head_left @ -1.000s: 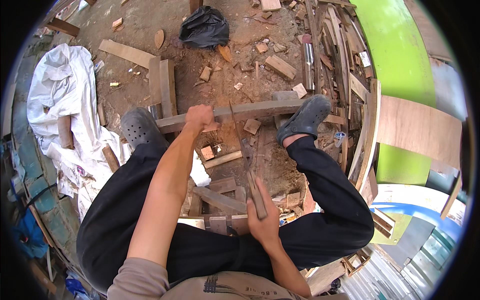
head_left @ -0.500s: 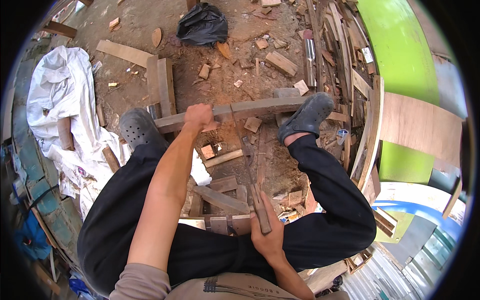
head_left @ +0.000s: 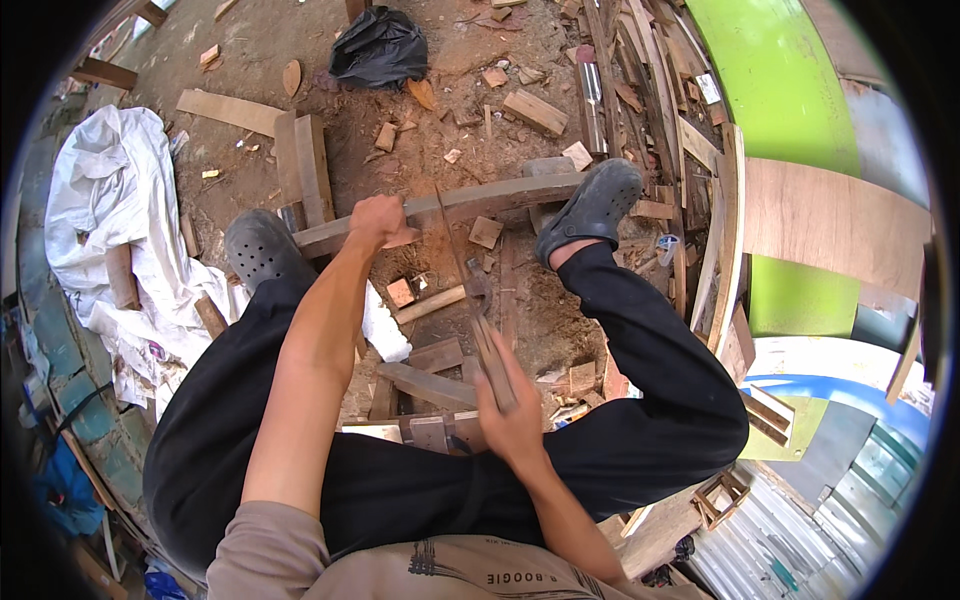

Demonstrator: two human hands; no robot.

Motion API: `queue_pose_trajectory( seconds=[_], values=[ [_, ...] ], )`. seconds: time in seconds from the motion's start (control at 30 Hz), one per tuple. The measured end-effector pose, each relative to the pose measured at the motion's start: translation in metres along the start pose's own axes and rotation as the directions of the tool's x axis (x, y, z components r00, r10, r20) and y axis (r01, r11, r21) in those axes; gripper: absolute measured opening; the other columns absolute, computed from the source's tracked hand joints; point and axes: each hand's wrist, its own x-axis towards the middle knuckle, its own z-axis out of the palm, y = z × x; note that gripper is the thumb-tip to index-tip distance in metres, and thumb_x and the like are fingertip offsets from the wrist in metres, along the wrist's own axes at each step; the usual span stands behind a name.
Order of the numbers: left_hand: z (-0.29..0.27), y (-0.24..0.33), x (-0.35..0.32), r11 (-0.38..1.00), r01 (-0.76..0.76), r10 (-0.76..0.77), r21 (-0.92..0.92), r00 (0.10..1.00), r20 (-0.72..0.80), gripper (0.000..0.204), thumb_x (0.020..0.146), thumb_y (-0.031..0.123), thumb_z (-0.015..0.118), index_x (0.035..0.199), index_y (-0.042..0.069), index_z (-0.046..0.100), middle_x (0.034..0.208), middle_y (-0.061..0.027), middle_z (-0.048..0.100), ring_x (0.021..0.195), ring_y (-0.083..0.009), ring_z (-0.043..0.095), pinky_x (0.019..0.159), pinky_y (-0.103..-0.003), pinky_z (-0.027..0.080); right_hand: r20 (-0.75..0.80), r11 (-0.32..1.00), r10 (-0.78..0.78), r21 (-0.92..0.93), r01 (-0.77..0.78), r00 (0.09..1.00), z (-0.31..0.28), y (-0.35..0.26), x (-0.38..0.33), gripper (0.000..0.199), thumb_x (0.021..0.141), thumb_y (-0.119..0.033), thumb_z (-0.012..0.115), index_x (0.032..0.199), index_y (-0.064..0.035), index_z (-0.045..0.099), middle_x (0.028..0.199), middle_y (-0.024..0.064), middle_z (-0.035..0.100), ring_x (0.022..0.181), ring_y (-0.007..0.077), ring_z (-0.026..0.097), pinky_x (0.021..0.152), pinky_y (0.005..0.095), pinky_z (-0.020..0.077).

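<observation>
Bright, even daylight fills the scene — shadows stay soft and short under the legs. The green panel (head_left: pixel 790 90) glares slightly. Fisheye bending curves edges near the black rim — focus is sharp centrally.

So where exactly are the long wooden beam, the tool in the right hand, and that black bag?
Long wooden beam (head_left: pixel 510 195), head view, on its bare top face right of the left hand.
Wooden-handled tool (head_left: pixel 493 358), head view, on the handle just above the right hand.
Black bag (head_left: pixel 378 47), head view, on its crumpled middle.
</observation>
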Motion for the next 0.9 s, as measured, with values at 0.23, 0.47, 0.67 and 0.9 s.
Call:
queue_pose_trajectory(
  seconds=[0.23,0.47,0.67,0.9],
  values=[
    [0.001,0.002,0.006,0.999,-0.049,0.049,-0.007,0.999,-0.008,0.063,0.071,0.054,0.075,0.11,0.004,0.073,0.106,-0.0212,0.075,0.101,-0.0372,0.073,0.088,-0.045,0.059,0.008,0.994,0.078,-0.077,-0.077,0.997,0.037,0.039,0.108,0.053,0.096,-0.012,0.06,0.146,0.0022,0.05,0.137,0.0294,0.061,0.125,0.0394,0.063,0.104,0.0407,0.048],
    [0.002,-0.007,-0.006,1.0,0.015,-0.015,-0.021,1.0,0.017,0.063,0.071,0.053,0.076,0.11,0.003,0.073,0.106,-0.0209,0.074,0.102,-0.0377,0.072,0.089,-0.045,0.058,0.051,0.998,0.014,-0.056,-0.011,0.999,-0.003,-0.001,-0.012,0.054,0.096,0.0,0.057,0.149,0.0047,0.046,0.139,0.0246,0.062,0.137,0.0293,0.055,0.112,0.0357,0.0403],
    [-0.005,0.016,0.003,0.998,-0.06,0.06,-0.028,0.998,-0.004,0.064,0.07,0.052,0.076,0.11,0.003,0.073,0.105,-0.0221,0.074,0.102,-0.0384,0.072,0.089,-0.046,0.058,-0.014,0.987,0.141,-0.081,-0.141,0.99,0.04,0.044,0.133,0.054,0.098,-0.02,0.063,0.147,-0.0002,0.05,0.135,0.0223,0.065,0.127,0.0311,0.062,0.104,0.0368,0.046],
    [-0.003,-0.001,0.002,0.999,-0.014,0.012,-0.032,0.999,-0.046,0.063,0.069,0.051,0.076,0.11,0.003,0.072,0.101,-0.0221,0.075,0.098,-0.0386,0.072,0.087,-0.046,0.058,0.039,0.993,0.055,-0.102,-0.051,0.998,-0.016,-0.025,-0.022,0.055,0.096,-0.007,0.062,0.148,0.0033,0.047,0.137,0.0264,0.062,0.133,0.0307,0.058,0.109,0.0365,0.0436]
  ],
)
